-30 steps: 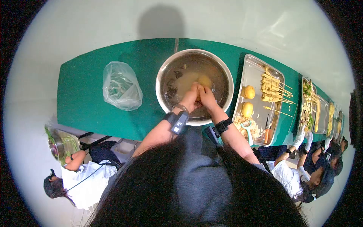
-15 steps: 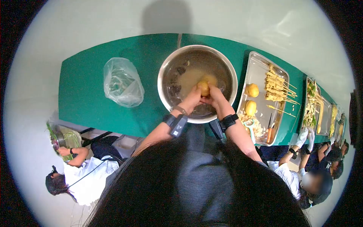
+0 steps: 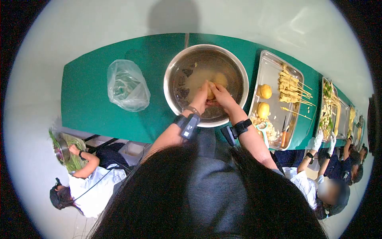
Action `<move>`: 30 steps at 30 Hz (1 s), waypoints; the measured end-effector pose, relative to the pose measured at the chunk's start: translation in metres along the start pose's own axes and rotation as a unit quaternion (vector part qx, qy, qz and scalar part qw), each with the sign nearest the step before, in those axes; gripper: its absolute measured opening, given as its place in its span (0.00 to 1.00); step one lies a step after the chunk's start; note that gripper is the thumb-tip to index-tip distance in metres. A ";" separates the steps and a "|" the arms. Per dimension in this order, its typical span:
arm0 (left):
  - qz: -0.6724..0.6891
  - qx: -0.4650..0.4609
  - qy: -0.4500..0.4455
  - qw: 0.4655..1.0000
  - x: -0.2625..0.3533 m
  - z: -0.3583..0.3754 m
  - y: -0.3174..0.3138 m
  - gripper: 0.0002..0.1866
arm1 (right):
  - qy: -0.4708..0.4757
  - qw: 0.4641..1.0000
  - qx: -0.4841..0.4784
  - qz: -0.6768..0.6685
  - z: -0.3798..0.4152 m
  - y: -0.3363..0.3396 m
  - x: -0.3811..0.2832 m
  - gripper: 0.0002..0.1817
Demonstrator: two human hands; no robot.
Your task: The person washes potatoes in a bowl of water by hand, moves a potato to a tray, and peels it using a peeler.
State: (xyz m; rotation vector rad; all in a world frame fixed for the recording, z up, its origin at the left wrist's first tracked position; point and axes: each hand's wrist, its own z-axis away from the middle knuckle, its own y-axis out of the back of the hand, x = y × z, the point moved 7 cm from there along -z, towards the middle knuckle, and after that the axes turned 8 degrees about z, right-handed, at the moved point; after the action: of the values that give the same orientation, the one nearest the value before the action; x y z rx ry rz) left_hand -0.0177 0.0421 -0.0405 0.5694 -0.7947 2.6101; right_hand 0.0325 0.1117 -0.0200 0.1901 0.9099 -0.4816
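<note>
A steel basin (image 3: 167,81) of cloudy water stands on the green table in front of me. Between my two hands is a potato (image 3: 210,94), partly hidden by the fingers. My left hand (image 3: 201,97) is closed on its left side. From the right, my right hand (image 3: 222,98) wraps round the same potato, thumbs close together on top. Another potato (image 3: 219,80) lies in the water just beyond the fingers. Dark scraps (image 3: 187,72) show at the basin's left side.
Right of the basin, a metal tray (image 3: 274,63) holds two yellow potatoes (image 3: 264,91), peelings (image 3: 270,133), a peeler (image 3: 263,128), an orange-handled knife (image 3: 284,135) and several skewers (image 3: 289,88). A clear plastic bag (image 3: 128,85) lies left. Co-workers are at both sides.
My hands have drawn the potato slightly left and closed further over it, hiding more of it. The other potato behind shows more. At right, the co-worker's gloved hands have moved apart.
</note>
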 end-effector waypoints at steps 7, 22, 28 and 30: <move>-0.057 -0.021 -0.052 0.997 0.012 0.002 -0.007 0.26 | 0.022 0.995 0.048 -0.079 0.019 -0.007 -0.017 0.23; -0.347 -0.080 -0.027 0.934 -0.013 -0.025 0.020 0.27 | -0.135 0.987 0.024 -0.089 0.013 0.001 0.015 0.30; -0.286 -0.161 -0.120 0.937 -0.010 -0.032 0.016 0.36 | -0.105 0.968 0.073 -0.215 0.009 -0.009 0.010 0.27; -0.239 -0.115 -0.077 0.961 -0.018 -0.034 0.022 0.33 | -0.101 0.977 0.072 -0.175 0.000 -0.003 0.021 0.26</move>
State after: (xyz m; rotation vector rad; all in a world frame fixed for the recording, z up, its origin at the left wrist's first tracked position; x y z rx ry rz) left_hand -0.0210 0.0412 -0.0842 0.7892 -0.8670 2.0225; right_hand 0.0423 0.1023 -0.0363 0.1092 0.7107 -0.8785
